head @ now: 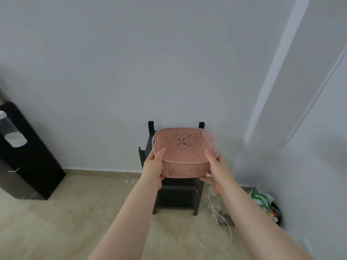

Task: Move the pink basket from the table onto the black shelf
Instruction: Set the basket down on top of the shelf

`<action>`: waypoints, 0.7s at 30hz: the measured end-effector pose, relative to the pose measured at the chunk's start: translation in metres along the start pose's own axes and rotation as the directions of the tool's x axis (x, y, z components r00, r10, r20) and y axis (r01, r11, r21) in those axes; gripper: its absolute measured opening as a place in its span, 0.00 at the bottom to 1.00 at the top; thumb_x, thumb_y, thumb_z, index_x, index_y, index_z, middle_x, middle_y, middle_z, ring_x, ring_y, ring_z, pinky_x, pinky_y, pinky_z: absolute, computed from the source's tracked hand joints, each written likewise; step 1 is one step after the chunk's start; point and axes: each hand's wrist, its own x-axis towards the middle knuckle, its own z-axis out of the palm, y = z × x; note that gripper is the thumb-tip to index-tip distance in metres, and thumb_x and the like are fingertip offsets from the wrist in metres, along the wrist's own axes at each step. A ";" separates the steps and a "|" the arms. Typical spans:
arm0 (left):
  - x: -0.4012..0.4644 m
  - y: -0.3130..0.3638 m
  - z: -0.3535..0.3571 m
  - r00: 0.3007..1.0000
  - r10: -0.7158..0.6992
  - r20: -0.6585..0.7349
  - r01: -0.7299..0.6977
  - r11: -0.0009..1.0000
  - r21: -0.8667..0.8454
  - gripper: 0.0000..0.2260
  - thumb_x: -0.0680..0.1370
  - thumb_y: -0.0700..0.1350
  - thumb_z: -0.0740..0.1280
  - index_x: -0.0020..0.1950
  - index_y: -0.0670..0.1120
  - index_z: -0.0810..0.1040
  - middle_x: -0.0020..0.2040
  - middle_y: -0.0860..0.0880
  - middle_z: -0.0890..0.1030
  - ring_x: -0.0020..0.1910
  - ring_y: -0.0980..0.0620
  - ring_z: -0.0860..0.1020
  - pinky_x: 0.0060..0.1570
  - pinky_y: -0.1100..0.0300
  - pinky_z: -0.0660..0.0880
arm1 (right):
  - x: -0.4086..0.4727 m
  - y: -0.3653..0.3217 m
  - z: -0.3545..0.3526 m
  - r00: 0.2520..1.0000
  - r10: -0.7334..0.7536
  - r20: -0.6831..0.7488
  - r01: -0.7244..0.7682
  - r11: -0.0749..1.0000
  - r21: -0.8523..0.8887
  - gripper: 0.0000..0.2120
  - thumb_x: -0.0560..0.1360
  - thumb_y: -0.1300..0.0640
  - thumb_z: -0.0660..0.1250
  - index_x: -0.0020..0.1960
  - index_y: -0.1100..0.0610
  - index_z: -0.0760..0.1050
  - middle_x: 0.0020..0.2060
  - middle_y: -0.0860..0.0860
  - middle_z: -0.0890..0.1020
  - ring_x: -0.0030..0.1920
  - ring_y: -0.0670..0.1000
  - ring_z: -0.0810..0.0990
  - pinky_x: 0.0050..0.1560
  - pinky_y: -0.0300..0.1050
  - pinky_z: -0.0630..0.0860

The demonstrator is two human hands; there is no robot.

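The basket is held between the left hand and right hand, in front of and above the shelf, which stands against the wall. A cabinet stands far left. Cables and a bag lie on the floor right of the shelf.

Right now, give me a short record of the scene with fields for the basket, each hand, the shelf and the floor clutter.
basket: pink perforated plastic basket, empty, held in the air, tilted toward the camera
left hand: left hand gripping the basket's left side
right hand: right hand gripping its right side
shelf: black wooden shelf against the wall, behind and below the basket
floor clutter: white cable right of the shelf
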 end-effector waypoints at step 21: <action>0.236 0.035 0.048 0.996 -0.046 0.078 0.054 0.992 -0.112 0.20 0.77 0.51 0.68 0.69 0.57 0.74 0.60 0.50 0.80 0.56 0.45 0.80 0.52 0.47 0.79 | 0.271 -0.045 0.070 0.997 0.036 -0.066 -0.044 0.992 -0.117 0.23 0.80 0.35 0.50 0.69 0.46 0.65 0.59 0.48 0.75 0.56 0.54 0.75 0.52 0.57 0.76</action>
